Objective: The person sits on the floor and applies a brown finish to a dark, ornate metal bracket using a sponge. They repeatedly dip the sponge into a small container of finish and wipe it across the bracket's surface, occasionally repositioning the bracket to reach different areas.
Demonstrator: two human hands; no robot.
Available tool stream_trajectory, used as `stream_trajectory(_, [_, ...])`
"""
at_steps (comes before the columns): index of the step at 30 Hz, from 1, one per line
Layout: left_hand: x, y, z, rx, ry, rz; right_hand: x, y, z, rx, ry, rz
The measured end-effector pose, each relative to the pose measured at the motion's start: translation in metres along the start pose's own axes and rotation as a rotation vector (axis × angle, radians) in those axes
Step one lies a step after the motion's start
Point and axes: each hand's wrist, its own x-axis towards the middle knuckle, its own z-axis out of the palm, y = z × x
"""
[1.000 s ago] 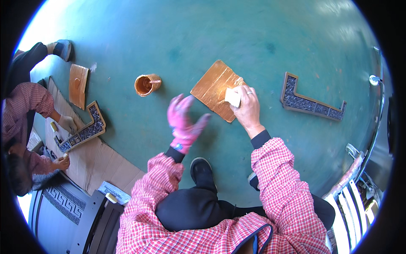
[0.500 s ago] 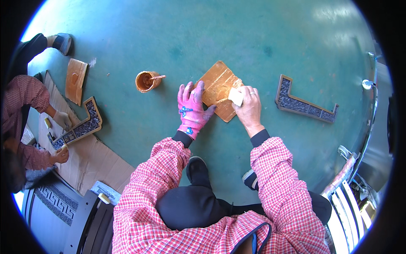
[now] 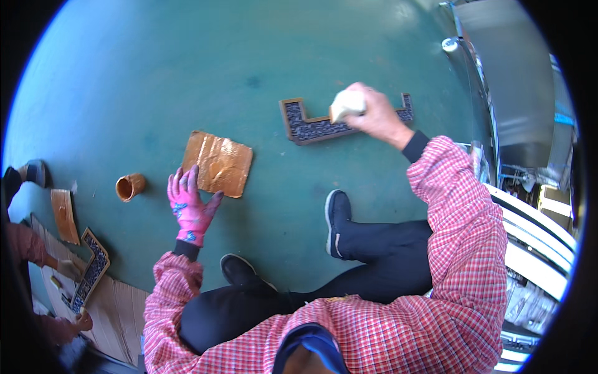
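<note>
In my bare right hand [image 3: 377, 115] is a white sponge pad [image 3: 349, 103], its near-left edge tinged brown. The hand is closed round it, above a bracket-shaped trim piece [image 3: 321, 129] with a gold-brown rim and a dark, rough-textured face. Hand and sponge hide part of that piece, and I cannot tell whether they touch it. On the left, my left hand [image 3: 189, 206], in a pink glove, has its fingers apart and its tips at the lower-left edge of a cardboard square [image 3: 215, 163] smeared with copper-gold paint.
Left of the cardboard stands a paint-stained cup [image 3: 129, 187]. At far left a co-worker's hands [image 3: 71, 270] hold a similar trim piece [image 3: 92, 273] over flattened cardboard [image 3: 118, 308], near another painted cardboard piece [image 3: 64, 215]. White slatted parts [image 3: 529, 249] lie to my right.
My right hand has lifted the sponge off the painted cardboard and carried it right, over the trim piece. The left hand stays by the cardboard. The whole view has swung right.
</note>
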Motion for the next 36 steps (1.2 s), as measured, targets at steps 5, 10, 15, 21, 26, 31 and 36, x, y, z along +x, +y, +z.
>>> stream_trajectory(5, [0.036,0.033,-0.053,-0.106,-0.312,0.263,-0.083,0.110,-0.056,0.139,0.492,0.357])
stream_trajectory(10, [0.069,0.091,-0.115,0.091,-0.567,0.246,-0.135,0.190,0.002,0.093,0.652,0.573])
stream_trajectory(15, [0.092,0.180,-0.138,0.090,-0.593,0.253,-0.134,0.233,0.032,0.225,0.672,0.657])
stream_trajectory(21, [0.079,0.247,-0.061,-0.142,-0.670,0.152,-0.123,0.260,0.047,0.134,0.575,0.523])
stream_trajectory(26, [0.065,0.233,-0.018,-0.118,-0.781,0.106,-0.109,0.274,0.049,0.050,0.535,0.385])
stream_trajectory(31, [0.070,0.228,-0.009,-0.095,-0.749,0.118,-0.113,0.280,0.044,-0.056,0.548,0.423])
stream_trajectory(36, [0.072,0.225,-0.003,-0.096,-0.748,0.125,-0.109,0.270,0.048,0.083,0.546,0.383])
